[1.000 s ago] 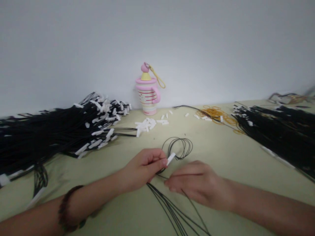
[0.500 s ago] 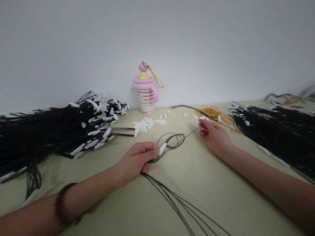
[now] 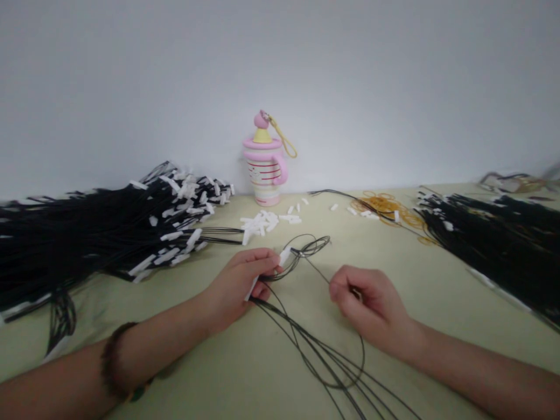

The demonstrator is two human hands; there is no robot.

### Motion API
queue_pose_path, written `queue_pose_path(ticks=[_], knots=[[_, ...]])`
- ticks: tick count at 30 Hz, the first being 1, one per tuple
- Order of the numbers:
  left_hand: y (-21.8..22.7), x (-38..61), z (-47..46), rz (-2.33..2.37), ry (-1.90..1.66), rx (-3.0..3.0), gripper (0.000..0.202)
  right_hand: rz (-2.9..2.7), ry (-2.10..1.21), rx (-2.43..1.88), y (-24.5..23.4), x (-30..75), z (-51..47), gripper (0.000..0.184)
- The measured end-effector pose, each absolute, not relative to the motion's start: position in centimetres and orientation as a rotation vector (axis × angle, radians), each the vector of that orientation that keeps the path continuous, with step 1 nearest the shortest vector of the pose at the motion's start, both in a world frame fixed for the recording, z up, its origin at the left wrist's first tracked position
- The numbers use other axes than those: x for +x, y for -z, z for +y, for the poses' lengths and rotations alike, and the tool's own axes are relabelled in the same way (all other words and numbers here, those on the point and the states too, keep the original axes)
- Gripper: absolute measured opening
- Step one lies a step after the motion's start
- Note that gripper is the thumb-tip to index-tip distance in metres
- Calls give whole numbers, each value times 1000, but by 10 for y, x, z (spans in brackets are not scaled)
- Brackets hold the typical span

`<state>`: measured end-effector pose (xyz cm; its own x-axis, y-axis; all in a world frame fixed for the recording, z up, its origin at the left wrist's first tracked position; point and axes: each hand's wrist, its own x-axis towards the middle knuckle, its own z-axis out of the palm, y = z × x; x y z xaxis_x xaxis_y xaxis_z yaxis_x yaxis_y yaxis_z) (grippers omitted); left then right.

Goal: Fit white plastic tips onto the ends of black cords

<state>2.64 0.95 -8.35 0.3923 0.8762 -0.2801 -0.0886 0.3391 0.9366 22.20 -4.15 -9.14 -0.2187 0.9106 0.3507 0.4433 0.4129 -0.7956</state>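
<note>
My left hand (image 3: 242, 280) is closed in a pinch on a small bunch of thin black cords (image 3: 306, 350) with a white plastic tag (image 3: 284, 255) at its fingertips. The cords loop just beyond the fingers and trail toward me across the table. My right hand (image 3: 370, 300) is closed too, pinching one black cord that runs from the loop and curves down in an arc below the hand. The two hands lie about a hand's width apart on the pale green table (image 3: 219, 361).
A big pile of black cords with white tags (image 3: 96, 233) covers the left side. Another black cord pile (image 3: 494, 239) lies at the right. Loose white tags (image 3: 262, 221), yellow rubber bands (image 3: 385, 205) and a pink striped cup (image 3: 265, 166) sit by the wall.
My right hand reached out toward the rubber bands and the far cords, then came back near my left hand with one cord in its pinch. My left hand stayed put.
</note>
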Motion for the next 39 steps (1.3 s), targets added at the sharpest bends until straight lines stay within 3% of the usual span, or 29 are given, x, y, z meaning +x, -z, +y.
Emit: queue_pose_path(ticks=[39], knots=[[87,25,6,947,-717,1218,22,-1968,-701,-1205,91,220,-40,18]])
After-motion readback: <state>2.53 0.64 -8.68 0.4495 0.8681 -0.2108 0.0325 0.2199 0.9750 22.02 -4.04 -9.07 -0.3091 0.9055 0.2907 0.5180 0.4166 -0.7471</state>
